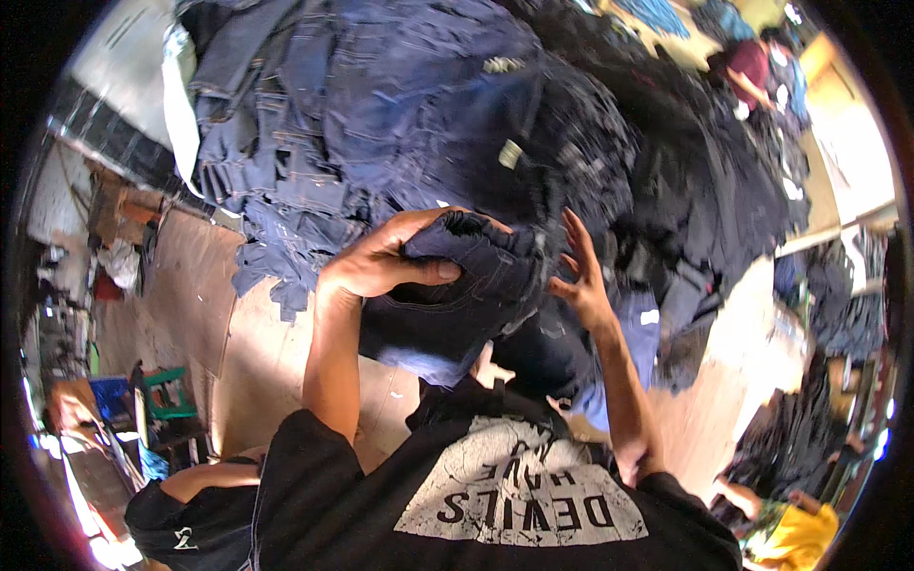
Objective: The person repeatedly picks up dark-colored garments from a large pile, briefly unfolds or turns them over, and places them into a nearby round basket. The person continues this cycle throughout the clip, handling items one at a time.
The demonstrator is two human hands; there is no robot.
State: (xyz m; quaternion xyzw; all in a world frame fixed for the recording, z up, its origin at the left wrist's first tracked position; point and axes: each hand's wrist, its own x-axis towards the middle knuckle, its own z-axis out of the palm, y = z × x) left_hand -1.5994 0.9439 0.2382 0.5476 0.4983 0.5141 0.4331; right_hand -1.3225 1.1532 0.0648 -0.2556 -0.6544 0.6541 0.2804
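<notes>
My left hand [386, 259] is closed on a folded pair of dark blue jeans [457, 300], thumb on top and fingers wrapped over its upper edge. My right hand [581, 276] is beside the jeans' right edge with its fingers spread and nothing in it. Whether it touches the denim I cannot tell. Both forearms rise from my black printed shirt [495, 485] at the bottom. The held jeans hang just in front of a large heap of blue and dark denim garments [400, 105].
The heap lies on a wooden table [276, 357] and runs back to the right. A person in a dark cap [181, 523] is at lower left, another in yellow [800, 533] at lower right, a third [752, 67] at top right. A green stool [171, 390] stands left.
</notes>
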